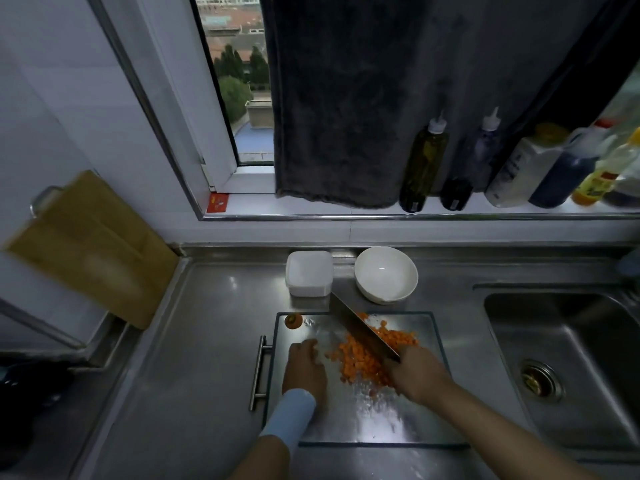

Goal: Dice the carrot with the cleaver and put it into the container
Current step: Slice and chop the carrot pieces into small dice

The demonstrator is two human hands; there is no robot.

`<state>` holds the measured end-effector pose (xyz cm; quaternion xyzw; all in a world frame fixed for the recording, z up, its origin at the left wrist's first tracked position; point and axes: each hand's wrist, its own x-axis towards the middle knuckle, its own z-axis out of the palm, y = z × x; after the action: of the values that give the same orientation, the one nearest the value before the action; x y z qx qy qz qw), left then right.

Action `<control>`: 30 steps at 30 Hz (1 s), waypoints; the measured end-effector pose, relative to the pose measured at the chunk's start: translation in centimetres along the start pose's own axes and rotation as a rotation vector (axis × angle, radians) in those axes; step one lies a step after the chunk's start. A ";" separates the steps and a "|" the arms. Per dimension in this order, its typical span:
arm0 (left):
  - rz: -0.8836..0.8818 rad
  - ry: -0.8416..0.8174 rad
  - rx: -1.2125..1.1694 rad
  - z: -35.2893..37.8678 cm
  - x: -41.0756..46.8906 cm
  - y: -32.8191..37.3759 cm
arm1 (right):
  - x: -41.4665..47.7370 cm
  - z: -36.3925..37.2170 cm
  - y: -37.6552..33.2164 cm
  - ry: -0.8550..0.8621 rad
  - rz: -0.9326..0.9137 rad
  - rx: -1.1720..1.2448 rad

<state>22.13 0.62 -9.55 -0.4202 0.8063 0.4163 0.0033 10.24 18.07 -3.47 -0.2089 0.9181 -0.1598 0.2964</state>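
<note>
A pile of diced carrot [360,358] lies in the middle of a steel cutting board [408,420]. My right hand [417,374] grips the handle of the cleaver [360,329], whose blade slants across the pile toward the far left. My left hand [304,365] rests on the board just left of the dice, fingers bent, holding nothing. A carrot end [293,320] sits at the board's far left corner. A white square container [309,273] stands behind the board, next to a white bowl [386,274].
The sink [568,368] lies to the right of the board. A wooden board [93,247] leans on the left wall. Several bottles [424,164] stand on the windowsill, behind a hanging dark towel [346,105].
</note>
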 end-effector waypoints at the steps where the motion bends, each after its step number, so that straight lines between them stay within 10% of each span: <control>1: 0.019 -0.071 0.044 0.3 0.2 0.1 | 0.2 -0.1 0.0 -0.003 -0.014 -0.002; 19: -0.083 0.084 -0.223 1.6 -1.8 1.1 | 2.1 -1.5 2.3 -0.062 -0.204 0.035; 26: -0.051 -0.101 -0.258 3.1 -2.5 3.3 | 2.6 -0.9 2.4 -0.074 -0.204 0.039; 30: -0.083 0.107 -0.142 2.6 -1.7 3.4 | 2.6 -1.1 2.3 -0.068 -0.193 0.007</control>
<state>20.03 4.53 -8.43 -0.4741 0.7556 0.4489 -0.0525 7.00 18.99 -4.83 -0.3008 0.8825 -0.1837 0.3114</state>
